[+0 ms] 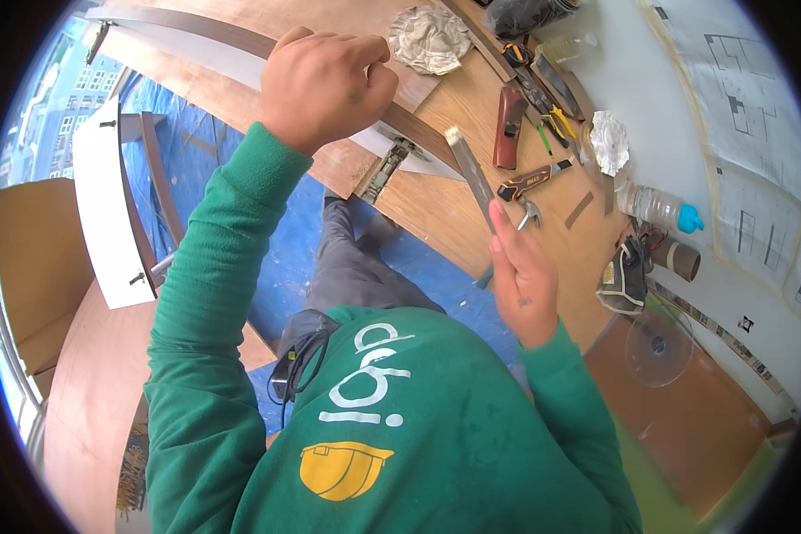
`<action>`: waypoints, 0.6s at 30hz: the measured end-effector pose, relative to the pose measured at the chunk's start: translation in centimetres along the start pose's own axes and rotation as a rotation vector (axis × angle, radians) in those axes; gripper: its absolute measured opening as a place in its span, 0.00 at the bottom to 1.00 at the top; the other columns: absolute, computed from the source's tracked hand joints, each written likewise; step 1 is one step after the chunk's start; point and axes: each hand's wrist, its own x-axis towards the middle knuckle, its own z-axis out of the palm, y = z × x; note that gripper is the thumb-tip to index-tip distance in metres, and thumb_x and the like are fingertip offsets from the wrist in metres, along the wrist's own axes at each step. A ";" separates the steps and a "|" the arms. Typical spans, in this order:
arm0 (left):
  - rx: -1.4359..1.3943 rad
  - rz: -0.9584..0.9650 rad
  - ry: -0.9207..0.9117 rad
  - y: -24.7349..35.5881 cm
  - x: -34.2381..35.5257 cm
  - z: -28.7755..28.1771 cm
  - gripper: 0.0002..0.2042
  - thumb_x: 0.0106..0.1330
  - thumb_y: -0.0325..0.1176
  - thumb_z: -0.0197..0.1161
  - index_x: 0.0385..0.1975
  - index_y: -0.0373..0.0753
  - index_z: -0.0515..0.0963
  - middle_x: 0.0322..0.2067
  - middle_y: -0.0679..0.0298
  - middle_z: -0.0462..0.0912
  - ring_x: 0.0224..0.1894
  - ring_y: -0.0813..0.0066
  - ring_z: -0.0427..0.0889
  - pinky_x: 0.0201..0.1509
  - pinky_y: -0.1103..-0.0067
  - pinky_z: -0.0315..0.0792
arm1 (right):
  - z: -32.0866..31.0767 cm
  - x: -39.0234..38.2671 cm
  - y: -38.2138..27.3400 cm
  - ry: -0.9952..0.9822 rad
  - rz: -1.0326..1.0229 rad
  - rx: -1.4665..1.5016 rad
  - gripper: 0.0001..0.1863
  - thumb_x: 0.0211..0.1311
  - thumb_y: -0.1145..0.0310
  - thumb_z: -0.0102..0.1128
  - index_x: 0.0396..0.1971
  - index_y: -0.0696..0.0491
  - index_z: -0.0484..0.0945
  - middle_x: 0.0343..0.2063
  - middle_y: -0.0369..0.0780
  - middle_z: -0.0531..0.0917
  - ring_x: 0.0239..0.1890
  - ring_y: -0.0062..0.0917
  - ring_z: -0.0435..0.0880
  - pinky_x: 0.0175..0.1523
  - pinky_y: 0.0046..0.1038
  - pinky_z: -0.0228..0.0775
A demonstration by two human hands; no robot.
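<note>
Green sleeves [218, 227] ran up from the lower edge of the frame to both my bare hands. My left hand [325, 89], at upper centre, was a curled fist over a long panel [427, 133] with a brown edge and a white face; my fingers hid whatever lay inside them, so I cannot tell whether they gripped anything. The panel slanted from the upper left down to the centre, with a metal hinge [387, 169] near its lower end. My right hand [523, 285], right of centre, held a narrow, flat, grey-brown bar [473, 176] between thumb and fingers. Its pale tip pointed up and left, near the panel's lower end.

Beneath lay a light wooden worktop [445, 218]. Just right of the bar were a dark red tool [509, 129] and an orange-and-black tool [536, 180]; a crumpled off-white cloth [429, 40] lay at top centre. Toward the right, a clear bottle [654, 206] with a blue cap lay on its side, above a dark face mask [625, 278]. Blue sheeting [280, 267] covered the floor below.
</note>
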 end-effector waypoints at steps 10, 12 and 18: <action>0.016 -0.016 0.000 -0.5 0.1 0.5 0.07 0.60 0.33 0.63 0.32 0.47 0.88 0.20 0.66 0.84 0.27 0.64 0.86 0.43 0.68 0.75 | 0.1 1.5 0.6 0.030 -0.002 0.036 0.30 0.76 0.79 0.61 0.75 0.47 0.77 0.25 0.39 0.72 0.27 0.28 0.70 0.35 0.31 0.69; 0.011 -0.014 0.002 -0.4 0.2 0.6 0.07 0.60 0.33 0.63 0.32 0.47 0.88 0.20 0.66 0.84 0.28 0.64 0.86 0.43 0.68 0.75 | 0.4 0.1 0.8 0.014 0.035 0.064 0.29 0.77 0.79 0.61 0.75 0.47 0.77 0.25 0.39 0.72 0.27 0.27 0.70 0.35 0.31 0.69; 0.020 0.003 0.015 -0.7 0.4 1.1 0.07 0.60 0.32 0.63 0.32 0.46 0.88 0.20 0.66 0.84 0.27 0.64 0.86 0.43 0.68 0.75 | 1.2 4.8 0.7 0.040 -0.004 0.038 0.29 0.77 0.79 0.61 0.75 0.46 0.77 0.25 0.38 0.71 0.26 0.25 0.70 0.35 0.31 0.69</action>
